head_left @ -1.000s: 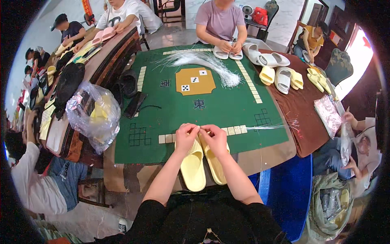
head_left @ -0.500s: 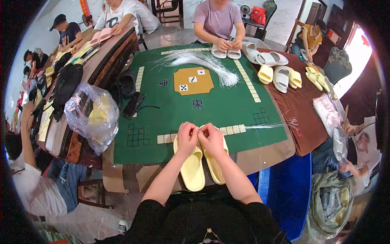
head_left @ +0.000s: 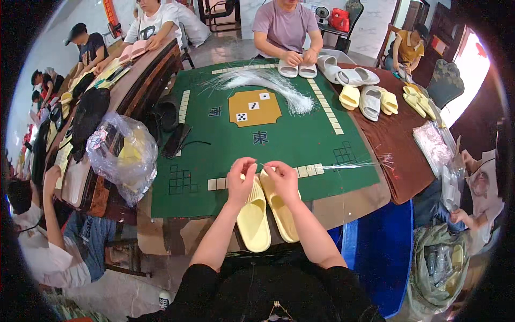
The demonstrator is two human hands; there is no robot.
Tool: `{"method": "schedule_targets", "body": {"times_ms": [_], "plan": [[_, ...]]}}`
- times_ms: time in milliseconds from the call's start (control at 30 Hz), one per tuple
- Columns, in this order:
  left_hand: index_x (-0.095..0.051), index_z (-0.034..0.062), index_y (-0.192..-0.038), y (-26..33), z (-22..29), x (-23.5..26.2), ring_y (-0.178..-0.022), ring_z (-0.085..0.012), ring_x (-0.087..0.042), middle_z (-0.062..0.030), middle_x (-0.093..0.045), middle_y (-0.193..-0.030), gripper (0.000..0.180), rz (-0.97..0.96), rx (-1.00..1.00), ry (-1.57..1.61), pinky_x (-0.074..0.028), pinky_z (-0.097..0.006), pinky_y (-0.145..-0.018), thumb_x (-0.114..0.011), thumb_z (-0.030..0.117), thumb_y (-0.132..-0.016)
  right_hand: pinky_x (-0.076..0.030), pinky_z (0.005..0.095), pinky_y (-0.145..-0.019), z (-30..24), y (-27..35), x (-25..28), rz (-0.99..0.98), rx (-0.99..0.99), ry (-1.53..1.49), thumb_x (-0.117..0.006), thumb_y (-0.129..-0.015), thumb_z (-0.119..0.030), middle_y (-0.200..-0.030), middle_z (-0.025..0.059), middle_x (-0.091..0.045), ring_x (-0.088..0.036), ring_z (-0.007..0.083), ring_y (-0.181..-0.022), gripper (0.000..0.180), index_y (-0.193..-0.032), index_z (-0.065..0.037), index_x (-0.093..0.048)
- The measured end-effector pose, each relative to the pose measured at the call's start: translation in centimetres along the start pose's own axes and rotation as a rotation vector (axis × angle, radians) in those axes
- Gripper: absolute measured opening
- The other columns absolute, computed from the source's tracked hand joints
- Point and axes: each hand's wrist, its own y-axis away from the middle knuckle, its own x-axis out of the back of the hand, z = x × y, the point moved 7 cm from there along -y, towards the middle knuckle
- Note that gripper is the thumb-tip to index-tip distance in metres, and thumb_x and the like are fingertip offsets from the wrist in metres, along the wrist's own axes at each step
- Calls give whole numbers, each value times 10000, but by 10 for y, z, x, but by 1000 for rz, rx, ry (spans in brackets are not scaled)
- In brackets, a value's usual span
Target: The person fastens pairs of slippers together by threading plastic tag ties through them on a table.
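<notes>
A pair of pale yellow slippers (head_left: 253,225) lies side by side at the table's near edge, toes pointing away from me. Above their toe straps, my left hand (head_left: 242,180) and my right hand (head_left: 282,180) are close together, thumbs and forefingers pinched. A thin strand seems to bridge the fingertips, though it is too fine to see clearly. Several loose plastic strands (head_left: 351,166) stick out to the right past a printed row of tiles. A large bundle of white plastic strands (head_left: 268,83) is spread across the far part of the green mat (head_left: 214,145).
Beyond the mat, a person's hands (head_left: 299,58) work on light grey slippers (head_left: 288,70). Grey and yellow slippers (head_left: 370,102) stand on the brown cloth at right. Left are a clear plastic bag (head_left: 115,161), a phone (head_left: 176,140) and black slippers (head_left: 167,114). A blue bin (head_left: 383,257) stands low right.
My hands have drawn slightly apart above the slippers, the left one moving a little left and up. The slippers stay in place. The person at far right has shifted their arms.
</notes>
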Motion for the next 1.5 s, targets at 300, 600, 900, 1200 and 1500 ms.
{"method": "schedule_targets", "body": {"times_ms": [300,600,900,1200,1500], "plan": [[-596,76,-826,100,55,-8,-719,-250,-593,-72,-598,-772,189,-320,-399,-659,-485,-357,-646,-726,188,-745,-240,199,-462,15,-7,7,96,-65,-248,-677,-853,-118,-582,-119,-395,-308,-8,-526,109,-909,-25,-669],[-560,-13,-933,95,33,-24,-829,-366,-575,-199,-592,-854,572,-334,-117,-904,-468,-437,-706,-672,520,-757,-338,164,-551,26,-5,11,115,-133,-433,-672,-860,-147,-696,-96,-539,-435,-2,-618,108,-913,-54,-670],[-625,2,-664,82,2,-8,-667,-358,-615,-187,-620,-668,361,-357,31,-953,-486,-464,-685,-594,334,-801,-373,187,-536,8,31,22,8,-207,-513,-608,-892,-133,-780,-33,-585,-473,34,-613,162,-1025,-49,-644],[-579,-36,-692,72,16,146,-648,-406,-571,-234,-575,-675,291,55,345,-1033,-441,-463,-607,-632,222,-817,-471,234,-615,61,39,32,-140,-338,-362,-607,-890,-122,-938,26,-636,-589,93,-777,255,-1126,-26,-615],[-563,-62,-785,75,0,267,-706,-398,-566,-229,-554,-724,340,237,284,-1289,-447,-451,-640,-651,263,-829,-427,207,-604,53,43,14,-315,-382,-306,-636,-877,-197,-831,-41,-604,-534,50,-719,233,-1042,-34,-642]]}}
